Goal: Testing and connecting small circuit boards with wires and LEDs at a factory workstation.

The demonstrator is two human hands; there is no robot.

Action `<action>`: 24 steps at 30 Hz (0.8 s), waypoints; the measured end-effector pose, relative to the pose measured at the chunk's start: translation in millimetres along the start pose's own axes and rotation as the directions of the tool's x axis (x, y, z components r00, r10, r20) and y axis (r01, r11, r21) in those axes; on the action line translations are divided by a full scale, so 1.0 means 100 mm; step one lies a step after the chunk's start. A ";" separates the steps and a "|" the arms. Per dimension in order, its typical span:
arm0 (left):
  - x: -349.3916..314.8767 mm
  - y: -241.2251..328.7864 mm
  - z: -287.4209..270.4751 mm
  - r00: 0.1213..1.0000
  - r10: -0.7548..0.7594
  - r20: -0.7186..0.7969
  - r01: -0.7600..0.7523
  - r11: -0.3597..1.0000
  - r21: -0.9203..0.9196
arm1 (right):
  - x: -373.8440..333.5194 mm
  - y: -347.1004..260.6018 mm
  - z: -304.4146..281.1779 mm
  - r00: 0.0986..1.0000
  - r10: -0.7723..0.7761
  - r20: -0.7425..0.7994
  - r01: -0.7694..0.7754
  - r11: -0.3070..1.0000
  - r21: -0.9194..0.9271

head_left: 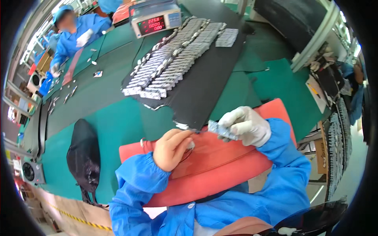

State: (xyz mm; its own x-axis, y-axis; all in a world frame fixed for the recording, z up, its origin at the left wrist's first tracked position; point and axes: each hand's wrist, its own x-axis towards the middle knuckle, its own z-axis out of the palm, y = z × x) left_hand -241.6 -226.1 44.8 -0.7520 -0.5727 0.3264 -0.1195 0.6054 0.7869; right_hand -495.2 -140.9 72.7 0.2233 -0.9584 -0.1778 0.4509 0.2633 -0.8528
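Note:
My right hand [248, 126], in a white glove, grips a small pale blue-grey rectangular block [219, 129] between thumb and fingers. Bare and closed, my left hand [170, 150] pinches a thin dark cable [187, 158] just left of the block. A small whitish piece shows beside its fingertips, too blurred to name. Both hands are over a red cushion [224, 167] that lies across the near table edge and my lap. Beyond them, long rows of similar silvery blocks [179, 51] lie on a black cloth [201, 84].
A meter with red digits [155, 21] stands at the back. A black fabric bag [83, 155] lies on the green mat [114, 118] to the left. Far left, a co-worker in blue [80, 29] works at the table. Stacked strips [338, 145] stand at the right.

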 end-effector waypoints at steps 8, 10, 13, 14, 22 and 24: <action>0.01 -0.06 0.15 0.986 0.155 -0.062 -0.150 0.986 0.072 | 0.00 0.11 -0.02 0.991 -0.042 0.124 0.057 0.991 -0.121; 0.03 -0.07 0.12 0.979 0.197 -0.045 -0.192 0.976 0.098 | -0.01 0.10 0.00 0.988 -0.064 0.138 0.071 0.996 -0.047; 0.03 -0.02 0.08 0.987 0.161 -0.023 -0.159 0.984 0.081 | -0.01 0.07 -0.04 0.977 -0.086 0.197 0.097 0.994 -0.050; 0.03 0.01 0.07 0.996 0.082 -0.028 -0.081 0.996 0.042 | -0.01 0.10 -0.03 0.977 -0.089 0.194 0.100 0.994 -0.050; -0.01 0.01 0.04 0.998 0.029 -0.062 -0.029 1.000 0.004 | -0.02 0.08 0.11 0.997 -0.078 0.022 0.080 0.989 -0.124; -0.01 0.01 0.02 0.998 -0.025 -0.058 0.020 0.996 -0.083 | 0.01 0.11 0.12 0.993 -0.104 -0.057 0.095 0.986 -0.139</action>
State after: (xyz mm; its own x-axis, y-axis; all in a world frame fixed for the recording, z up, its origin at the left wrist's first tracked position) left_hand -242.3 -223.7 43.8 -0.7096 -0.6191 0.3363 -0.0805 0.5454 0.8343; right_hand -479.5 -137.8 68.8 0.1255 -0.9853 -0.1163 0.3453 0.1532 -0.9259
